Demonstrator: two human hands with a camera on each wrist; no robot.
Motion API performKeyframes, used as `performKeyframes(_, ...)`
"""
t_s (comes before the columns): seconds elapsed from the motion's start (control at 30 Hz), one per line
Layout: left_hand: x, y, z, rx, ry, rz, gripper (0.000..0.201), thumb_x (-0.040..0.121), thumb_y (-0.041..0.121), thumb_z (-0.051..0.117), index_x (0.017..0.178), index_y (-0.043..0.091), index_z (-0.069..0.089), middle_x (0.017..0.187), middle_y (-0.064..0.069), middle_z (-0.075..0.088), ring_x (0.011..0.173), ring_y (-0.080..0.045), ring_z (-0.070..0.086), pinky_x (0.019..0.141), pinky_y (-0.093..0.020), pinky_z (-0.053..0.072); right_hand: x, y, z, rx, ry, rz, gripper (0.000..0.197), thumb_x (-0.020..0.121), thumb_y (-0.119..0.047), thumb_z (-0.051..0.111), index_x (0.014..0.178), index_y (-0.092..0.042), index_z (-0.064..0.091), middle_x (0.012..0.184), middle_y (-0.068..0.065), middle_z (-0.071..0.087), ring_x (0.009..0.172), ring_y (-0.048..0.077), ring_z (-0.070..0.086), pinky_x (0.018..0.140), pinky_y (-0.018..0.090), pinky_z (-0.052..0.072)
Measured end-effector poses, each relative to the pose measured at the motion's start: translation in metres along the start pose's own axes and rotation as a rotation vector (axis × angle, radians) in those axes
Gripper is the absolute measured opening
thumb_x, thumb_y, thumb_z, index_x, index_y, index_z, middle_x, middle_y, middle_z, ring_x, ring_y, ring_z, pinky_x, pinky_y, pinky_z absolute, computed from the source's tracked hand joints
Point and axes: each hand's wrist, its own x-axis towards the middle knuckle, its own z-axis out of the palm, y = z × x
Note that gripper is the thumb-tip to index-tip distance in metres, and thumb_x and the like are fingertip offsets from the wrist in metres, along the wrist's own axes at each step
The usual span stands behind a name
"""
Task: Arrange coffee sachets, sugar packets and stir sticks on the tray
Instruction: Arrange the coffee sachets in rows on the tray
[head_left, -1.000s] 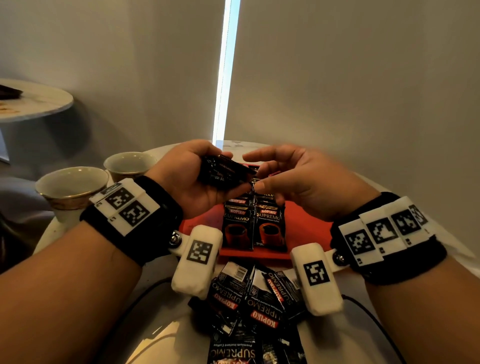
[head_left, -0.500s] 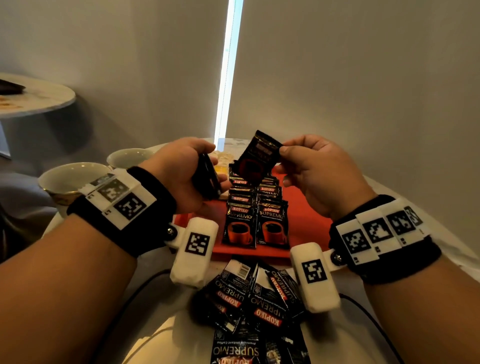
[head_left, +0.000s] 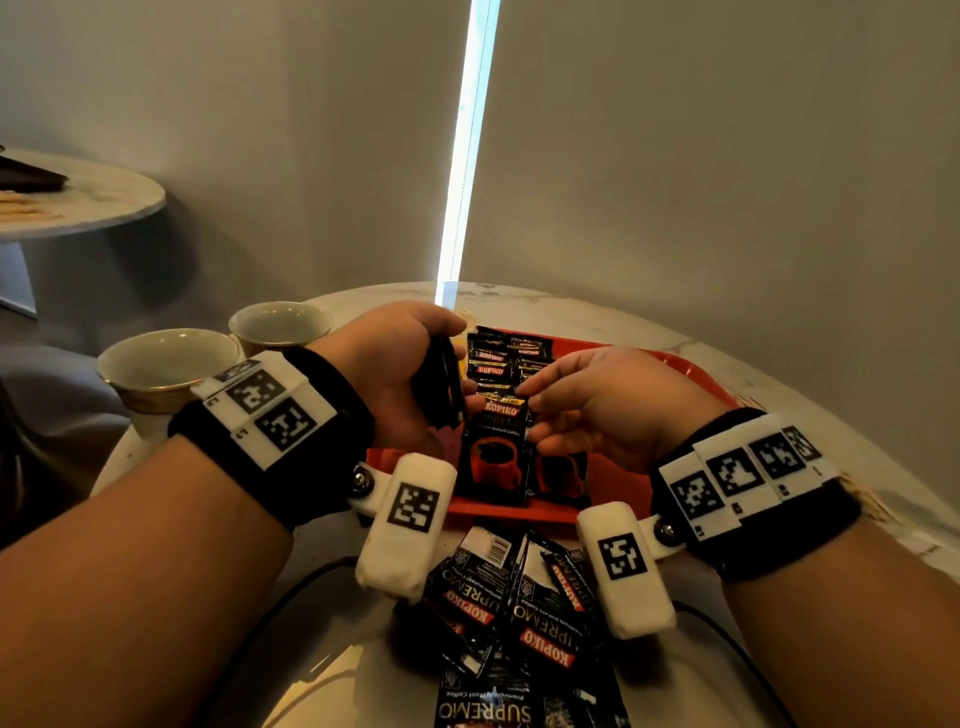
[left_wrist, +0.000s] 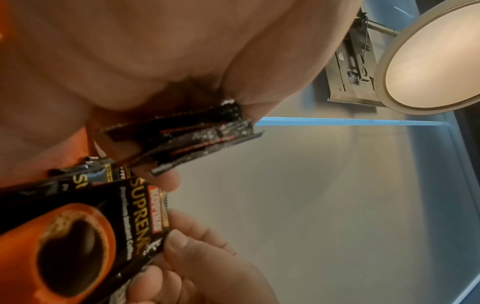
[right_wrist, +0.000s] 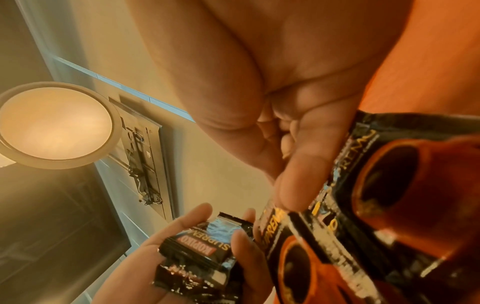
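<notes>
Glossy flat sachets (head_left: 496, 457) on red tray (head_left: 691, 371)

Likely hotel room or lounge: round marble table (head_left: 597, 317), gold-rimmed cups (head_left: 166, 364), wall-mounted TV (right_wrist: 141, 162).

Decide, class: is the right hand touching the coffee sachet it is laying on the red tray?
Touching. The left wrist view shows the right hand pinching the sachet's top edge between thumb and fingers; the head view agrees, over the tray.
</notes>
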Motion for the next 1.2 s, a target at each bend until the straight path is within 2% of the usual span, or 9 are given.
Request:
performKeyframes(0.1, 0.002, 0.000, -0.002, -0.009, 0.016, 0.005, 0.028, 0.097, 0.037, 0.052, 0.101, 0.009, 0.057, 0.079, -0.010, 0.056, 0.075, -0.023, 0.059, 0.077, -0.043, 0.050, 0.000, 0.000, 0.001, -0.031, 0.015, 0.003, 0.014, 0.093, 0.010, 0.058, 0.100, 0.002, 0.067, 0.081, 0.020, 0.067, 0.062, 0.020, 0.069, 0.049, 0.025, 0.057)
performKeyframes(0.2, 0.004, -0.001, -0.002, -0.018, 0.018, 0.001, 0.030, 0.098, 0.037, 0.051, 0.102, 0.008, 0.057, 0.080, -0.010, 0.056, 0.078, -0.023, 0.058, 0.084, -0.049, 0.047, 0.001, 0.001, 0.002, -0.053, 0.011, 0.003, 0.013, 0.093, 0.009, 0.060, 0.099, 0.002, 0.069, 0.081, 0.019, 0.068, 0.065, 0.022, 0.070, 0.052, 0.026, 0.058)
performKeyframes(0.4, 0.005, -0.001, -0.002, -0.012, 0.020, -0.006, 0.031, 0.098, 0.038, 0.051, 0.099, 0.008, 0.057, 0.080, -0.010, 0.056, 0.077, -0.023, 0.060, 0.069, -0.050, 0.046, 0.000, 0.000, 0.003, -0.106, 0.009, -0.002, 0.011, 0.093, 0.005, 0.062, 0.101, 0.002, 0.069, 0.079, 0.017, 0.067, 0.069, 0.024, 0.071, 0.060, 0.031, 0.062)
performKeyframes(0.63, 0.002, 0.001, -0.002, 0.004, 0.019, 0.019, 0.022, 0.097, 0.036, 0.051, 0.100, 0.014, 0.051, 0.073, -0.009, 0.054, 0.068, -0.022, 0.057, 0.067, -0.035, 0.052, 0.000, -0.001, 0.004, -0.108, 0.043, -0.046, 0.016, 0.094, -0.004, 0.065, 0.107, 0.005, 0.066, 0.090, 0.020, 0.067, 0.064, 0.023, 0.069, 0.057, 0.030, 0.060)
performKeyframes(0.8, 0.002, 0.005, -0.010, 0.017, 0.025, 0.088, 0.019, 0.094, 0.036, 0.050, 0.098, 0.019, 0.054, 0.076, -0.006, 0.056, 0.067, -0.022, 0.060, 0.071, -0.042, 0.050, -0.001, -0.003, -0.002, -0.052, 0.072, -0.092, 0.020, 0.093, -0.002, 0.065, 0.112, 0.006, 0.064, 0.086, 0.019, 0.065, 0.060, 0.022, 0.065, 0.054, 0.030, 0.059)
performKeyframes(0.93, 0.000, 0.005, -0.005, -0.150, -0.009, 0.228, 0.026, 0.098, 0.024, 0.044, 0.116, 0.011, 0.058, 0.099, -0.014, 0.059, 0.074, -0.028, 0.068, 0.074, -0.043, 0.057, -0.007, -0.010, -0.013, -0.095, 0.048, -0.215, 0.011, 0.091, -0.002, 0.066, 0.100, -0.005, 0.072, 0.084, 0.009, 0.070, 0.062, 0.016, 0.063, 0.051, 0.027, 0.052)
performKeyframes(1.03, 0.000, 0.003, 0.000, -0.231, -0.083, 0.275, 0.033, 0.099, 0.016, 0.040, 0.124, 0.007, 0.058, 0.119, -0.025, 0.064, 0.087, -0.037, 0.074, 0.082, -0.049, 0.058, -0.015, -0.013, -0.016, -0.148, -0.034, -0.381, 0.026, 0.085, 0.000, 0.071, 0.096, -0.022, 0.077, 0.091, 0.003, 0.070, 0.072, 0.014, 0.063, 0.058, 0.029, 0.051)
performKeyframes(1.1, 0.000, 0.002, 0.001, -0.228, -0.115, 0.249, 0.031, 0.099, 0.019, 0.041, 0.120, 0.005, 0.059, 0.116, -0.023, 0.068, 0.090, -0.035, 0.072, 0.075, -0.047, 0.061, -0.018, -0.013, -0.016, -0.180, -0.063, -0.465, 0.038, 0.080, 0.001, 0.075, 0.097, -0.033, 0.078, 0.097, 0.000, 0.068, 0.079, 0.010, 0.065, 0.067, 0.027, 0.054)
performKeyframes(1.2, -0.002, 0.000, 0.003, -0.191, -0.132, 0.240, 0.025, 0.101, 0.022, 0.044, 0.104, 0.005, 0.061, 0.088, -0.015, 0.071, 0.072, -0.024, 0.069, 0.067, -0.034, 0.059, -0.018, -0.012, -0.014, -0.172, -0.101, -0.526, 0.044, 0.077, 0.003, 0.077, 0.098, -0.036, 0.079, 0.098, -0.003, 0.069, 0.083, 0.011, 0.067, 0.080, 0.031, 0.058)
